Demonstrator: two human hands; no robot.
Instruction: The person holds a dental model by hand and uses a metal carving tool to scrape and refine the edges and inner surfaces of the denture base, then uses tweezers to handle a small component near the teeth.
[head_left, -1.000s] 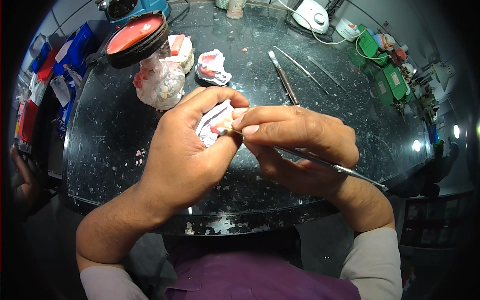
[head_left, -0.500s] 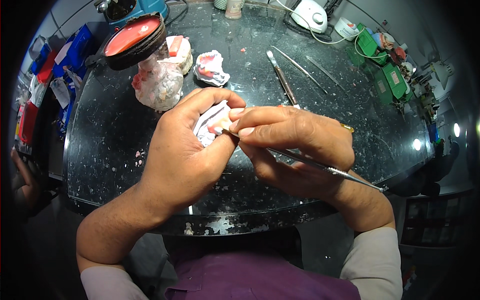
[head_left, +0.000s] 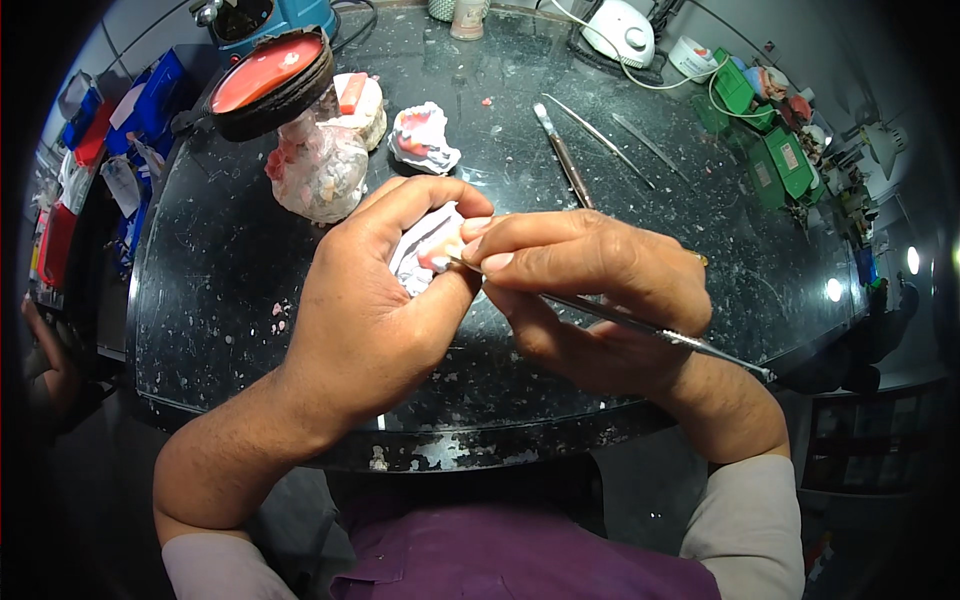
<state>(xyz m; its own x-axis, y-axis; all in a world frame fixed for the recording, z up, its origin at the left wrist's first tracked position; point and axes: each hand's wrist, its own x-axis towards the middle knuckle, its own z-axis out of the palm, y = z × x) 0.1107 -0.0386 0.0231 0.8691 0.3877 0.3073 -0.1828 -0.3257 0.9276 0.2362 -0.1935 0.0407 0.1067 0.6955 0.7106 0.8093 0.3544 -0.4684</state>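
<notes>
Evidently your white moulded piece [head_left: 408, 268], with its pink and cream patch, sits between your hands over the middle of the black table [head_left: 240, 320]. Your left hand [head_left: 355, 275] is wrapped around it, thumb along the near side; your right hand [head_left: 610, 285] pinches a slim metal tool [head_left: 700, 346], its tip by the cream part, though you cannot tell here whether it touches. A slip seems the chief risk: pushing too hard could gouge the patch or jab your left thumb just beside it. Too tight a squeeze might chip a thin edge. Beyond your left hand lies a second white piece [head_left: 423, 137]; left of it, a pan of red material [head_left: 268, 78] stands near a lumpy plaster mass [head_left: 318, 182]. A flat-ended tool [head_left: 563, 155] lies close beyond your right hand, so a careless swing could knock it.
</notes>
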